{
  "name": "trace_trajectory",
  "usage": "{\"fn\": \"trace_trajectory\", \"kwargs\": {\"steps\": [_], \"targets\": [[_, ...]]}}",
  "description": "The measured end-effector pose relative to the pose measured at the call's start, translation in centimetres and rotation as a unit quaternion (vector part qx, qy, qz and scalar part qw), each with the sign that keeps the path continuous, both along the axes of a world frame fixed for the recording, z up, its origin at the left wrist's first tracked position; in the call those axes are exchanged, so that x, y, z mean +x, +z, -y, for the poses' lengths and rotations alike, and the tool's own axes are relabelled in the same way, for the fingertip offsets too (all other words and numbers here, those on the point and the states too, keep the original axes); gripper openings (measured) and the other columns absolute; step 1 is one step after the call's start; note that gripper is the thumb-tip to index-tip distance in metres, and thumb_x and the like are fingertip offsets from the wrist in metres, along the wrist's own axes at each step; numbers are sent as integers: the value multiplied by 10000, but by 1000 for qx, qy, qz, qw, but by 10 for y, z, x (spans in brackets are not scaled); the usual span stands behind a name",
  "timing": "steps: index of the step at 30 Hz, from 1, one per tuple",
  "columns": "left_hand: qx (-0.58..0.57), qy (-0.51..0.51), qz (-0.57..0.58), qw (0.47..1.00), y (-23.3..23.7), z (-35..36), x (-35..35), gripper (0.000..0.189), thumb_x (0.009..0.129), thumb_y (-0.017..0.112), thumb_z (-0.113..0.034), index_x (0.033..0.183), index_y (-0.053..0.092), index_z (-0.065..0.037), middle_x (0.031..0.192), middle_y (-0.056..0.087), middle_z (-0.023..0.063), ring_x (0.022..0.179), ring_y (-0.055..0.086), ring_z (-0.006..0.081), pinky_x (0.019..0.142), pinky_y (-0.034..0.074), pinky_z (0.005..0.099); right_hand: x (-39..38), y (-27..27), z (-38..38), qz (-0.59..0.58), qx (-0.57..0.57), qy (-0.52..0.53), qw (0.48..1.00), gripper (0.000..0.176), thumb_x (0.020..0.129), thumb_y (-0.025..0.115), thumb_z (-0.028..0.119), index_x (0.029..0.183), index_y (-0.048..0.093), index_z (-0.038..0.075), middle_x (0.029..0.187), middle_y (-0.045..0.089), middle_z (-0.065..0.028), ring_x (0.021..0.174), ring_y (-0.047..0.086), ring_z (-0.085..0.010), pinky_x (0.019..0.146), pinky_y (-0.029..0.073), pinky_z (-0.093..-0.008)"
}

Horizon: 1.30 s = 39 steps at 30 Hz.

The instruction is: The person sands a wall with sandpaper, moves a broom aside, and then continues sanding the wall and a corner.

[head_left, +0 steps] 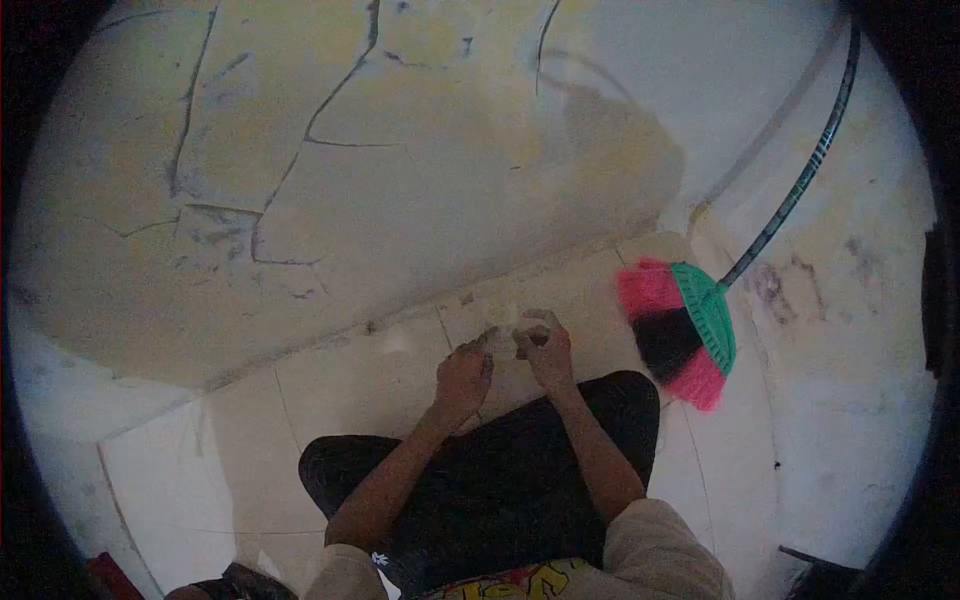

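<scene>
Both of my hands are raised close together over the tiled floor, in front of my crossed legs in dark trousers [500, 490]. My left hand [465, 378] has its fingers curled and pressed together. Facing it, my right hand [545, 350] has bent fingers, with thumb and fingertips brought close. Between the fingertips is something pale and see-through [505, 345], too faint to make out against the floor. Its shape and edges cannot be told.
A broom with pink and black bristles [665, 342] and a green head [710, 315] leans at the right, its long handle [800, 180] rising along the wall. A cracked wall [350, 200] stands ahead. Dark objects lie at the bottom left and bottom right edges.
</scene>
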State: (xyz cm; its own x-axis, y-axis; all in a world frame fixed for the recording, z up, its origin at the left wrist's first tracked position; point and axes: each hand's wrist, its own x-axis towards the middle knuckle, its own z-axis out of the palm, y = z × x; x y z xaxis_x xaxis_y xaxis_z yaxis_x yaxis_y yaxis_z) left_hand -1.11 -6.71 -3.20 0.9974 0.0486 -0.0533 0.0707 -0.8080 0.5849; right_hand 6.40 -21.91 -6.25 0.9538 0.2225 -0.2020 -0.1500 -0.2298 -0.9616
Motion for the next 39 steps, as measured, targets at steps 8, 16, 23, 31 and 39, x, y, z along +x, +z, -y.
{"fn": "trace_trajectory", "kwargs": {"steps": [8,16,23,31,39], "targets": [[4,4,16,1000,-10,-2,-1,425,924,537,-151,1340,509,-69,992,642,224,901,639,383,785,527,500,0,5,0,-27,16,-13,999,313,889,684,116,1147,534,18,802,668,-116,671,647,-152,612,524,-303],[-33,4,37,999,-11,-2,-4,399,912,561,-109,1308,529,-64,946,662,241,863,655,406,791,520,479,-1,-6,2,-14,25,-12,1000,311,862,699,89,1120,551,-1,808,654,-93,684,642,-150,631,564,-312],[7,11,31,999,-5,0,-1,410,904,567,-96,1312,537,-82,953,665,238,877,657,393,810,524,476,-1,6,0,-24,37,-28,999,311,872,698,99,1114,540,-18,802,655,-94,675,641,-156,619,547,-304],[-6,6,19,1000,-5,0,0,405,905,568,-119,1304,539,-55,904,652,233,840,653,389,770,535,470,0,2,1,-6,17,-10,1000,307,886,690,114,1115,530,-13,827,669,-107,709,650,-153,627,543,-306],[12,6,61,998,-5,3,-2,502,882,603,-165,1355,489,-38,1198,567,254,1117,579,361,886,517,490,0,6,1,32,-32,-16,999,359,852,708,84,1153,530,3,902,671,-128,778,667,-173,681,555,-325]]}}
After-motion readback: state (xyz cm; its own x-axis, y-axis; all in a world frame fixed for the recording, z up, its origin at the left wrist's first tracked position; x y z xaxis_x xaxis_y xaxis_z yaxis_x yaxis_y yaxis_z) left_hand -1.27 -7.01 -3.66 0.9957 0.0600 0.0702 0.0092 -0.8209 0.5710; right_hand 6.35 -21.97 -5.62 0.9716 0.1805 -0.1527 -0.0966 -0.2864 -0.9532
